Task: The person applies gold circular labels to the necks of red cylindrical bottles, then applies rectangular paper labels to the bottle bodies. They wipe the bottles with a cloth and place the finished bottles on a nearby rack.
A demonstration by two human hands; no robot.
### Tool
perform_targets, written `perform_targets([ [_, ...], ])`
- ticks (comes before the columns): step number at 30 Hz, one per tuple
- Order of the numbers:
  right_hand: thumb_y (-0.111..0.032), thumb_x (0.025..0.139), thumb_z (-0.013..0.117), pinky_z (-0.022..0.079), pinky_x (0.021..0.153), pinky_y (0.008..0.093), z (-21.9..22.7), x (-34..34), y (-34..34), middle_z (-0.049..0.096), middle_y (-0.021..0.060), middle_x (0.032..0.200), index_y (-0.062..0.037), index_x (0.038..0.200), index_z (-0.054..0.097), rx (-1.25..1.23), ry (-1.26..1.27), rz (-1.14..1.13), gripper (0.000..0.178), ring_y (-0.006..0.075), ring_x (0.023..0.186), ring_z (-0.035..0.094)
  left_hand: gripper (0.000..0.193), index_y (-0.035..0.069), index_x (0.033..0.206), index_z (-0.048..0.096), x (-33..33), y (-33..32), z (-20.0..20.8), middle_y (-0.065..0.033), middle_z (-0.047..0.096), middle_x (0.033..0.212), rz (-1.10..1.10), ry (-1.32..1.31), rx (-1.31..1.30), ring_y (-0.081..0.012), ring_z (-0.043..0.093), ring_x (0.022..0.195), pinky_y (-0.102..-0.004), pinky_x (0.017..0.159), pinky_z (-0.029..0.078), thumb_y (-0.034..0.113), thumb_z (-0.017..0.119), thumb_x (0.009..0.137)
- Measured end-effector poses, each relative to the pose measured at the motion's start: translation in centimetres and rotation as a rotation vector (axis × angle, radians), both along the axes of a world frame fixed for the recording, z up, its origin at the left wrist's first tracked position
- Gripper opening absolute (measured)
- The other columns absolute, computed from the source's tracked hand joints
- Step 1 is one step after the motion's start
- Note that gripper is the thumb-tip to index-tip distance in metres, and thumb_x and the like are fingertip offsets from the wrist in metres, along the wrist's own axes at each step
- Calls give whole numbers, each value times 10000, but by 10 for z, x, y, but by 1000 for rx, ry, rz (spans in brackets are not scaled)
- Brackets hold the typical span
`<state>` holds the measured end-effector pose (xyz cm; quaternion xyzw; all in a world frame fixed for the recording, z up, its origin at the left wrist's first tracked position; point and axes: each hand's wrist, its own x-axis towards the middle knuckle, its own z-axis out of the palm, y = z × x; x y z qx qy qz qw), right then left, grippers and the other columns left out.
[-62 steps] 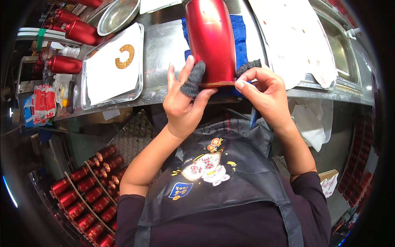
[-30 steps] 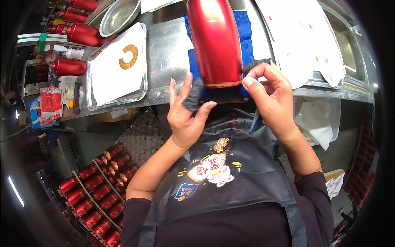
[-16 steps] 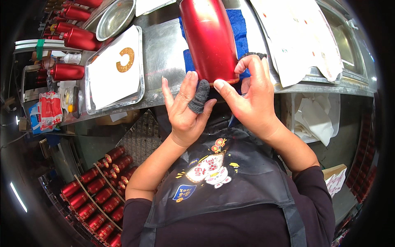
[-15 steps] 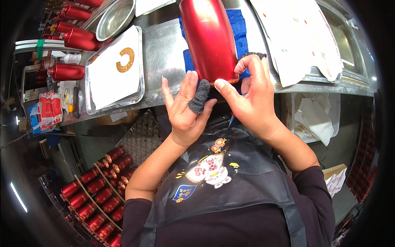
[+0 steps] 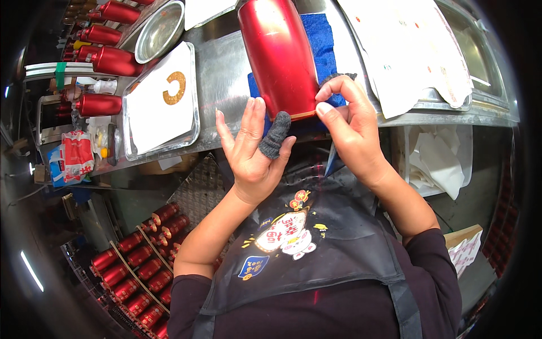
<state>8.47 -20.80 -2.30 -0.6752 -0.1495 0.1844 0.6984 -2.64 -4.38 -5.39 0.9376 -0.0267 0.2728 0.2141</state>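
A glossy red metal bottle [image 5: 280,62] lies on a blue cloth [image 5: 323,42], its base toward me. A thin gold line [image 5: 305,115] edges the base. My left hand [image 5: 251,152] is open, fingers stretched out; its index finger wears a dark grey knit sleeve, and the fingertips rest at the base's left corner. My right hand [image 5: 355,127] is curled at the base's right corner, thumb and index finger pinched close together there. Whatever they grip is too small to make out. A pointed blue-grey piece [image 5: 331,160] shows below this hand, and a dark sleeve covers a finger behind.
To the left, a tray [image 5: 196,96] carries a white sheet with a gold C-shaped piece [image 5: 174,88]. A metal bowl [image 5: 160,31] stands beyond. Paper sheets [image 5: 403,53] lie on the right. Red bottles [image 5: 116,61] line the left; more stand in racks [image 5: 138,254] below. A bin [image 5: 437,158] holds paper.
My right thumb has slid right along the base edge toward the index finger. The bottle has shifted slightly left. My left hand stays at the base's left corner.
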Motion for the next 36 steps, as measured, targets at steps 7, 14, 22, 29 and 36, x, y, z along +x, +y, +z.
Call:
perform_targets([
  [7,-145,883,768,355,532,221,-5,-4,6,524,35,907,-25,1006,549,-175,-257,-56,278,53,608,434,331,54,1105,737,2,4,2,-222,552,1453,-22,3,49,-373,553,1338,-710,1137,161,134,814,794],
  [14,-91,917,725,317,509,184,-10,-2,5,497,17,969,-22,1029,556,-180,-300,-51,214,6,589,377,339,71,1126,735,3,4,8,-218,567,1439,-13,16,109,-364,559,1334,-695,1151,157,126,804,799],
  [22,-103,883,710,486,651,331,-8,-5,2,613,90,892,-37,1013,577,-143,-197,-50,197,207,718,583,373,17,1150,719,5,5,14,-242,574,1419,-40,25,161,-370,590,1296,-670,1159,165,75,794,789],
  [29,-19,932,668,309,511,170,-11,-3,4,524,-1,1016,-12,1073,563,-28,-130,-12,176,-24,596,376,379,19,1136,725,13,2,28,-246,583,1404,-59,17,244,-393,614,1248,-649,1159,181,75,796,767],
  [36,54,946,538,400,602,181,-27,-2,-8,583,5,1025,-1,1144,604,133,79,40,216,2,676,492,317,146,1060,768,32,2,40,-155,607,1405,-100,-11,336,-412,588,1271,-688,1137,210,194,808,749],
])
